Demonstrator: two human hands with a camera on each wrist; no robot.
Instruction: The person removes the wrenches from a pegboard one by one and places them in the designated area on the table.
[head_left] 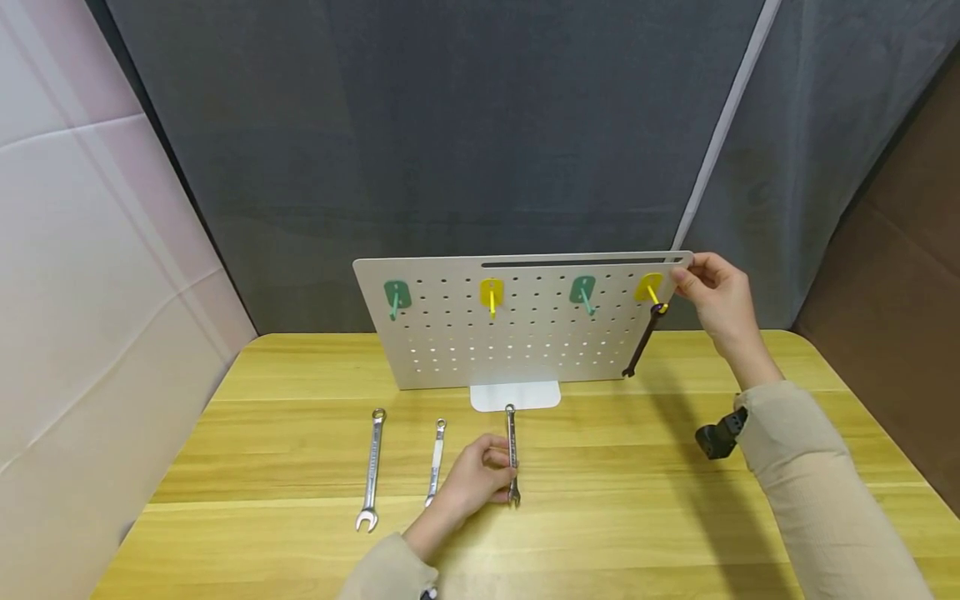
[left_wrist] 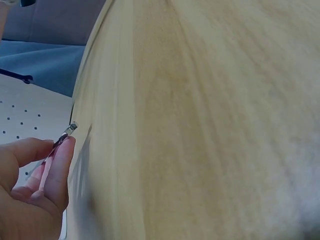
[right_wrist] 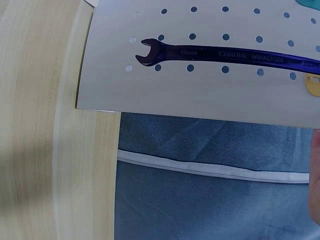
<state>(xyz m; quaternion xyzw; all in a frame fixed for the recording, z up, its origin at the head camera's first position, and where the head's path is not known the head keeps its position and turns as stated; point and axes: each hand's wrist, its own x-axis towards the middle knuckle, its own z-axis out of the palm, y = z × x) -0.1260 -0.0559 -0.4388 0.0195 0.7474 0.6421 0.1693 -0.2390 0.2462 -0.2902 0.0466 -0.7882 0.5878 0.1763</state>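
Note:
My left hand pinches a silver combination wrench between thumb and fingers, its open end pointing toward me. In the left wrist view one end of that wrench sticks out past the fingertips. At the upper right corner of the white pegboard, my right hand grips the edge, thumb on the front face. A dark purple wrench hangs from the rightmost yellow hook; lettering shows on its shaft in the right wrist view. Left of my left hand lie two more silver wrenches, one larger and one smaller.
The pegboard stands on a white foot plate toward the table's back. Also on it are a green hook at left, a yellow hook, and another green hook. Behind the wooden table hangs a grey curtain.

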